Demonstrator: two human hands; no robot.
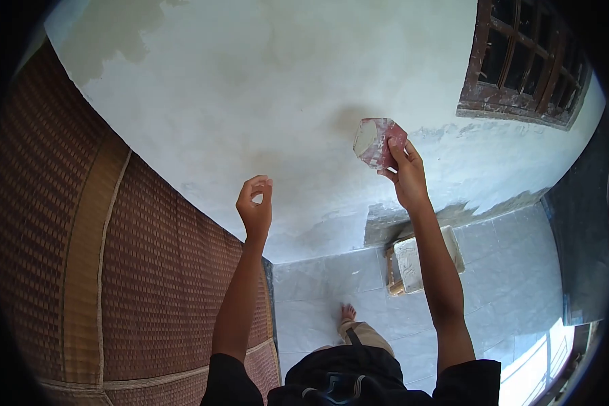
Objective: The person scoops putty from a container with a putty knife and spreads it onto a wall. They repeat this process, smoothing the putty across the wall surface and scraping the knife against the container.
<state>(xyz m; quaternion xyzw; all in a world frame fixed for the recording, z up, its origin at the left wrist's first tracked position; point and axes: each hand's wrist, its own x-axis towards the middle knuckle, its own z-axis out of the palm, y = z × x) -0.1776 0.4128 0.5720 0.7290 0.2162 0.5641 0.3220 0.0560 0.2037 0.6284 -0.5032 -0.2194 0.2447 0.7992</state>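
Note:
My right hand [404, 177] is raised against the pale plastered wall [250, 101] and grips a small flat trowel-like scraper [377, 141], reddish and smeared with whitish putty, its blade pressed flat to the wall. My left hand [255, 206] is lifted beside it, further left and slightly lower. It holds nothing; its thumb and forefinger curl into a loose ring, close to the wall. Both forearms are bare, with dark sleeves at the bottom edge.
A wooden board [423, 260] loaded with pale putty lies on the grey tiled floor [318, 284] at the wall's foot. A brown woven mat panel [115, 257] stands on the left. A barred wooden window [528, 61] is at the upper right. My bare foot [347, 314] shows below.

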